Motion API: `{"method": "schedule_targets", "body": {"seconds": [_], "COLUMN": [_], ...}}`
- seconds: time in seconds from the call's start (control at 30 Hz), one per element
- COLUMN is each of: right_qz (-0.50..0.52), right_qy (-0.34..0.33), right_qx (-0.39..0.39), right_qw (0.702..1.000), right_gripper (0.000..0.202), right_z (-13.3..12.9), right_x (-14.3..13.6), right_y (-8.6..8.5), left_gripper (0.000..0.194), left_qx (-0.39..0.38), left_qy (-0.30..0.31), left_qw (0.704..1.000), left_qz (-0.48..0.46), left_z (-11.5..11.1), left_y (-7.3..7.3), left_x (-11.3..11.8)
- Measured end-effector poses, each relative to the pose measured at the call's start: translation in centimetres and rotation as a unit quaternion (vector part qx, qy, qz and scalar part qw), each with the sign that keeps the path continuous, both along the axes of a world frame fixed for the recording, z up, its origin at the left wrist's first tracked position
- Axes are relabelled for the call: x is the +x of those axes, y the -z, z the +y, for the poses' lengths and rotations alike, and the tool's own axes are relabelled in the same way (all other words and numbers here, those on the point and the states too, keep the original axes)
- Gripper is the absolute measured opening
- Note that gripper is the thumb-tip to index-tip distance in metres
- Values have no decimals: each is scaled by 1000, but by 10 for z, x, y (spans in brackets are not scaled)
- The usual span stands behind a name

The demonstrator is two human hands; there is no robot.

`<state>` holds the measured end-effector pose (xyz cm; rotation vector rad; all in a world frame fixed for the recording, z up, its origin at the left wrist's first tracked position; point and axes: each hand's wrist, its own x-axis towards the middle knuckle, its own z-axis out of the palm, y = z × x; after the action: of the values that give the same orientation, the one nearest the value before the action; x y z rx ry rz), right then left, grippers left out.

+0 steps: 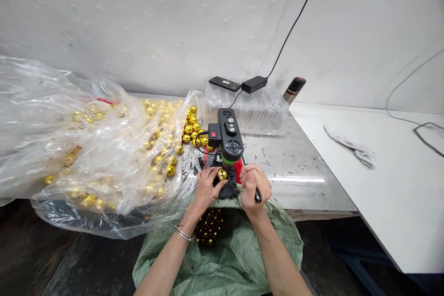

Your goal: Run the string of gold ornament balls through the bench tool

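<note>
My left hand (206,186) pinches a small shiny gold ball (222,175) between thumb and fingers. The ball sits on a black plate (228,189) at the table's front edge. Right above it hangs the head of a black bench device (231,138) with round vents, buttons and a green band. My right hand (255,189) is closed in a fist around a black handle (257,196), whose end pokes out below the fingers. Whether the handle joins the device is hidden by the hand. Beside the plate lies a heap of small red pieces (238,170).
Clear plastic bags (114,157) with many gold balls (193,125) cover the left side. Behind stand a clear plastic box (256,113), a power adapter (255,84) and a dark can (294,89). A green sack (243,249) hangs open below, gold balls inside. Black bits litter the metal tabletop (294,148).
</note>
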<state>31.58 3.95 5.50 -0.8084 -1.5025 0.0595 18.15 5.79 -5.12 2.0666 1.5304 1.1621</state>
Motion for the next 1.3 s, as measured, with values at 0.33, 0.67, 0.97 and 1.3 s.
{"method": "schedule_targets", "body": {"seconds": [0.33, 0.67, 0.97, 1.3], "right_qz": [22, 15, 6, -19], "right_qy": [0, -7, 1, 8], "right_qx": [-30, -12, -7, -7], "right_qw": [999, 1000, 1000, 1000], "right_gripper": [33, 32, 31, 31], "right_z": [-4, -4, -2, -4], "right_x": [-1, -2, -1, 0], "right_y": [3, 3, 6, 3], "left_gripper": [52, 31, 55, 54], "left_qx": [23, -61, -229, -315], "left_qy": [-36, -211, -30, 18], "left_qw": [999, 972, 899, 839], "left_qz": [33, 85, -371, -443], "left_z": [-66, 0, 0, -4], "left_y": [-21, -28, -47, -43], "left_x": [-39, -100, -56, -23]}}
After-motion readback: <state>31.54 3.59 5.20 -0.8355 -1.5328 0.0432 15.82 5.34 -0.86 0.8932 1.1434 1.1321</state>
